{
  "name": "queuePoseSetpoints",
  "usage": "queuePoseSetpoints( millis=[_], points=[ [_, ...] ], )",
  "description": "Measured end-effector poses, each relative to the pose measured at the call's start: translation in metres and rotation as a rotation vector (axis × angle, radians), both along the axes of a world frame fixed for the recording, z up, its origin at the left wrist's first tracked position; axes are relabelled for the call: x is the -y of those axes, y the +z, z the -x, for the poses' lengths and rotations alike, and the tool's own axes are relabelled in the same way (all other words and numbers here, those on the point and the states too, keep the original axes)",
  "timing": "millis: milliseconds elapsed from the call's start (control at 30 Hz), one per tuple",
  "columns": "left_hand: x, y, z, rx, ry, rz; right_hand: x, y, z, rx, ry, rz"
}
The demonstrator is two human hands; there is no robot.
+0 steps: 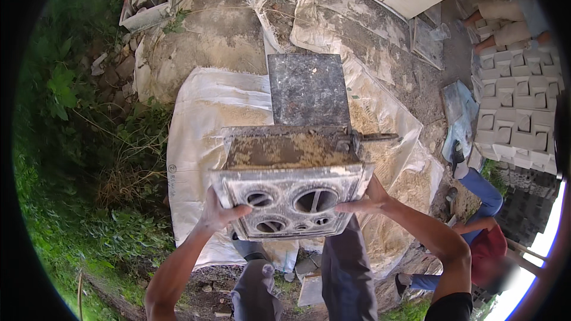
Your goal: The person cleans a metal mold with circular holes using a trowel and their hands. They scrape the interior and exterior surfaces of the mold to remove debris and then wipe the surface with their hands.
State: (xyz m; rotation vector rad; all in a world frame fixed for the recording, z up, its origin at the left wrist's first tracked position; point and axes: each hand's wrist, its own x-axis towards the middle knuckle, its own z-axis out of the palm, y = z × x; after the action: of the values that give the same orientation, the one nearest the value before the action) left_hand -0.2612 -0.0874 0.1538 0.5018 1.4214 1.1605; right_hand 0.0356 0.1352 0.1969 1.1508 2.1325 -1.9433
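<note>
Both my hands grip a worn, boxy metal mould point(278, 186) tilted so a face with several round holes is turned up toward me. My left hand point(219, 209) is closed on its left edge, the thumb lying across the face. On the opposite edge, my right hand point(370, 200) holds it the same way. The fingers of both hands are partly hidden behind the mould. Sandy residue cakes its upper side, and a short rod point(380, 137) sticks out to the right. Just beyond it is a dark square plate point(309, 89), over a white woven sack point(217, 92) dusted with sand.
A tub point(148, 19) of broken chunks sits far left, beside green plants point(62, 89). Pale blocks point(511, 116) are stacked at right. A person in a red shirt point(491, 251) crouches lower right; another person's legs point(505, 22) show far right. A flat board point(428, 44) lies near them.
</note>
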Motion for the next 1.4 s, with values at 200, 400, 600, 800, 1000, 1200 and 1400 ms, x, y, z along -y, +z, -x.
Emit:
queuePoseSetpoints(
  millis=[200, 400, 600, 800, 1000, 1200, 1400],
  points=[
    [-0.108, -0.001, 0.021, 0.041, 0.199, 0.136, -0.081, -0.020, 0.037, -0.019, -0.085, 0.012],
    [-0.212, -0.030, 0.028, 0.194, 0.210, 0.272, -0.172, -0.073, 0.044, 0.094, -0.129, 0.128],
    [-0.245, -0.073, 0.036, 0.183, 0.229, 0.369, -0.223, -0.099, 0.071, 0.071, -0.144, 0.253],
    [-0.257, -0.085, 0.026, 0.188, 0.275, 0.459, -0.247, -0.118, 0.073, 0.194, -0.110, 0.291],
    [-0.259, -0.093, 0.021, 0.251, 0.308, 0.490, -0.240, -0.125, 0.074, 0.193, -0.219, 0.273],
    [-0.263, -0.094, 0.011, 0.149, 0.461, 0.534, -0.222, -0.116, 0.087, 0.300, -0.444, 0.209],
    [-0.268, -0.081, -0.004, -0.098, 0.451, 0.600, -0.198, -0.121, 0.077, 0.345, -0.477, -0.066]
  ],
)
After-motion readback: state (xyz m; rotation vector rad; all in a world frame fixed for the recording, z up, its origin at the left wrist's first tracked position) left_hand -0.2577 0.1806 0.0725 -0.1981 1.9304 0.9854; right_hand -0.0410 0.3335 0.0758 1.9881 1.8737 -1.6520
